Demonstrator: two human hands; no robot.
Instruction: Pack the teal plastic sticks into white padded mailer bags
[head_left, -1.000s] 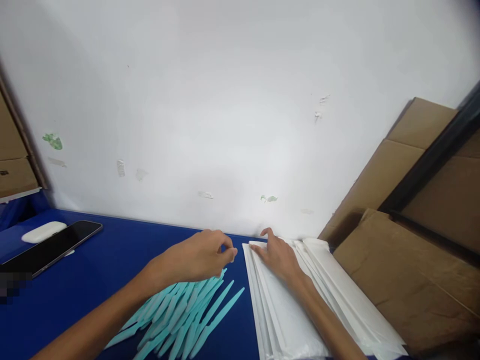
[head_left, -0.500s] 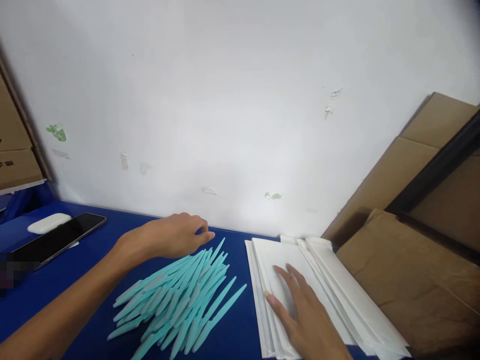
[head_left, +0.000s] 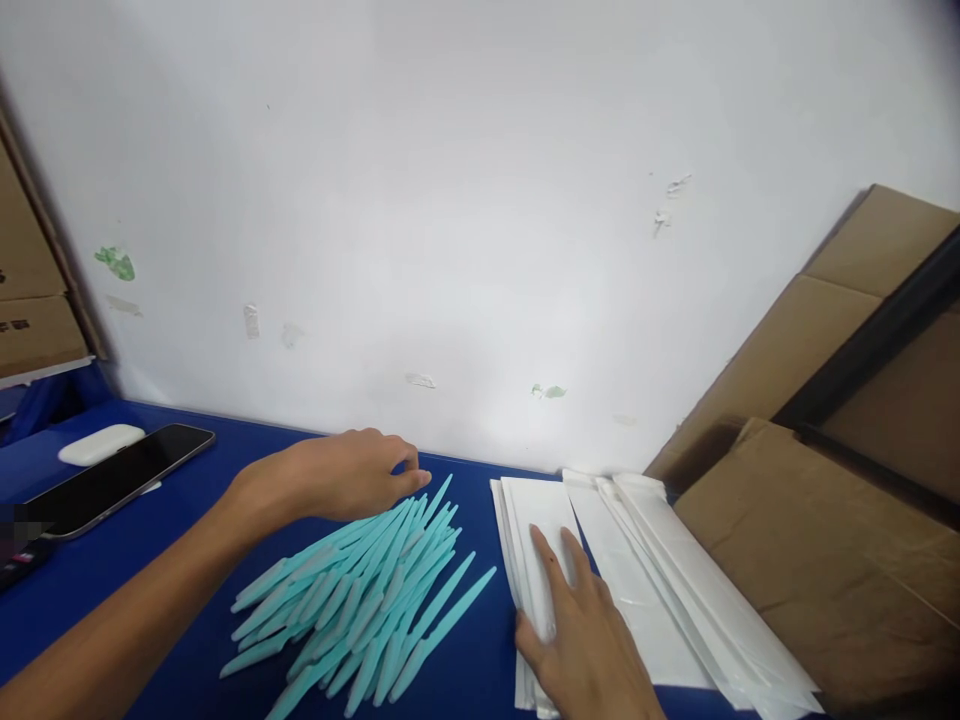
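Observation:
A loose pile of teal eyebrow razors (head_left: 360, 590) with pale, see-through caps lies on the blue table (head_left: 187, 640). Just behind and above the pile hovers my left hand (head_left: 367, 475), its fingers curled and the thumb tip meeting the index finger. Nothing shows at that pinch. My right hand (head_left: 592, 640) rests with spread fingers on the left stack of flat white packets (head_left: 525, 500), the thumb at its left edge. A strip of blue now parts this stack from the other white packets (head_left: 637, 580) on the right.
At the left lie a black phone (head_left: 127, 475) and a white oval case (head_left: 101, 444). A cardboard box (head_left: 37, 335) stands at the far left. Brown cardboard (head_left: 810, 530) leans along the right side. Behind the table rises a white wall (head_left: 450, 200) with tape scraps.
My right hand has slid left along with the top white packets, opening a gap beside the right-hand ones. My left hand has stayed almost still.

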